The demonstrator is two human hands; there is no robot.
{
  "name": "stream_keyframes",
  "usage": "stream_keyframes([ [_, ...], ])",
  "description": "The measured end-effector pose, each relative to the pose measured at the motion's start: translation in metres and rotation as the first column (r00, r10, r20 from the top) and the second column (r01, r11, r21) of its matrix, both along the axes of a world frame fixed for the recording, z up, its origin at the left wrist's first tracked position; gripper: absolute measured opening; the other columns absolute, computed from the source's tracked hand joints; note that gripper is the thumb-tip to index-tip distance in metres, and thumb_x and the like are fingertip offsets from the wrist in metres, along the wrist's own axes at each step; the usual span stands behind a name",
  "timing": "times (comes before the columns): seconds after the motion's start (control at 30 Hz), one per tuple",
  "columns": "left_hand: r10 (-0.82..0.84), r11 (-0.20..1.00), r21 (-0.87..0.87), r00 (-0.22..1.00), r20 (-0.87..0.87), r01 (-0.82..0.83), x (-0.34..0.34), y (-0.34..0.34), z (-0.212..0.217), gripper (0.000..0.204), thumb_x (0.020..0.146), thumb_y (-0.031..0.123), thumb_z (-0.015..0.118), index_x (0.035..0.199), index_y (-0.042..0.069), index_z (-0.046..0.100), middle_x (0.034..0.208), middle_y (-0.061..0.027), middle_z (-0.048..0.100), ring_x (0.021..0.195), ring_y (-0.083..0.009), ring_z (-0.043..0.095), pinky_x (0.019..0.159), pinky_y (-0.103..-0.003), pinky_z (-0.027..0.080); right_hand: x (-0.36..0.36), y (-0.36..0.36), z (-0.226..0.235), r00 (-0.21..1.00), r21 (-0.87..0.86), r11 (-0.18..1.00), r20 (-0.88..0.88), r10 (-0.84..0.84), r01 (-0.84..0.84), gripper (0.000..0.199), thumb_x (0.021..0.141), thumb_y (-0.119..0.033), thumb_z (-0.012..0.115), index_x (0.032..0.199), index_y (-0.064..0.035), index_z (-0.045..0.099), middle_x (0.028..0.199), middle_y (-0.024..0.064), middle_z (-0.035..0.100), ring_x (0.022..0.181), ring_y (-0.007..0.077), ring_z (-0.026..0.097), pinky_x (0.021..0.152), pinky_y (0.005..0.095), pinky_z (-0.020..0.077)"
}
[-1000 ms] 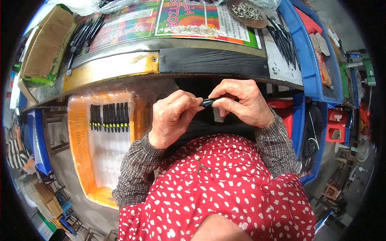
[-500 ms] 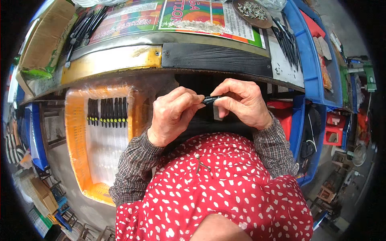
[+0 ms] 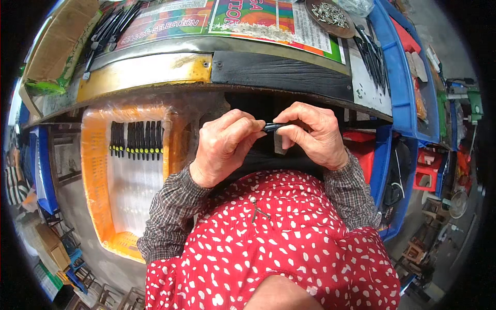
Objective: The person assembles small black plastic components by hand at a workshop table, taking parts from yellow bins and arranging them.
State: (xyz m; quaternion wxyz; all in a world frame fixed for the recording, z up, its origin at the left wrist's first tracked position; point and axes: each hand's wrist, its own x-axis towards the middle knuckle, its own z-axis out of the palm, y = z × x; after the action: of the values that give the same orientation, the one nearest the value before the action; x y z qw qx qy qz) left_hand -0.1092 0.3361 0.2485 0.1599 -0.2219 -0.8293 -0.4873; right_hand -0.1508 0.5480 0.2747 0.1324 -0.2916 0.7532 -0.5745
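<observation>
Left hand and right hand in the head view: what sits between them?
The head view shows a short black piece there, pinched by both the left hand and right hand.

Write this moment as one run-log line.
hands: both pinching small black part | orange crate: row of black pieces | brown dish: small silver pieces

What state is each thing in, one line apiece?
Left hand: pinching black part
Right hand: pinching black part
Black part: partly covered by hands
Orange crate: plastic-covered rim, partly filled
Black pieces in crate: arranged in a row
Round dish: holding small metal pieces
</observation>
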Motion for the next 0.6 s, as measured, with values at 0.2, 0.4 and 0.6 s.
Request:
stream_keyframes([
  [0.2, -0.001, 0.998, 0.065, 0.998, 0.058, -0.003, -0.001, -0.002, 0.0, 0.022, 0.073, -0.008, 0.074, 0.092, 0.0, 0.066, 0.084, -0.0107, 0.068, 0.076, -0.0218, 0.068, 0.065, -0.029, 0.053, 0.004, -0.006, -0.001, 0.99, -0.092, 0.993, 0.126, -0.067, 0.079, 0.008, 0.089, 0.001, 0.065, 0.096, 0.0052, 0.064, 0.085, 0.0063, 0.062, 0.062, 0.0083, 0.062, 0.053, 0.0205, 0.0495],
  [0.4, 0.017, 0.991, 0.134, 1.0, 0.019, -0.019, -0.002, 0.002, -0.006, 0.02, 0.073, -0.004, 0.075, 0.089, 0.003, 0.064, 0.082, -0.0093, 0.066, 0.07, -0.025, 0.066, 0.06, -0.032, 0.051, 0.004, -0.011, 0.001, 0.999, -0.006, 0.999, -0.002, -0.035, 0.035, 0.01, 0.089, 0.001, 0.065, 0.098, 0.0044, 0.064, 0.084, 0.0065, 0.062, 0.06, 0.008, 0.061, 0.052, 0.0211, 0.0492],
  [0.6, 0.038, 0.984, 0.173, 0.999, 0.021, -0.041, -0.001, 0.005, -0.004, 0.021, 0.072, -0.004, 0.075, 0.088, 0.003, 0.063, 0.081, -0.0092, 0.066, 0.072, -0.0253, 0.066, 0.06, -0.032, 0.051, 0.004, -0.012, 0.002, 0.986, 0.05, 0.997, -0.159, -0.055, 0.064, 0.011, 0.089, 0.0, 0.066, 0.098, 0.0035, 0.064, 0.084, 0.0076, 0.063, 0.059, 0.0086, 0.061, 0.051, 0.0218, 0.0488],
])
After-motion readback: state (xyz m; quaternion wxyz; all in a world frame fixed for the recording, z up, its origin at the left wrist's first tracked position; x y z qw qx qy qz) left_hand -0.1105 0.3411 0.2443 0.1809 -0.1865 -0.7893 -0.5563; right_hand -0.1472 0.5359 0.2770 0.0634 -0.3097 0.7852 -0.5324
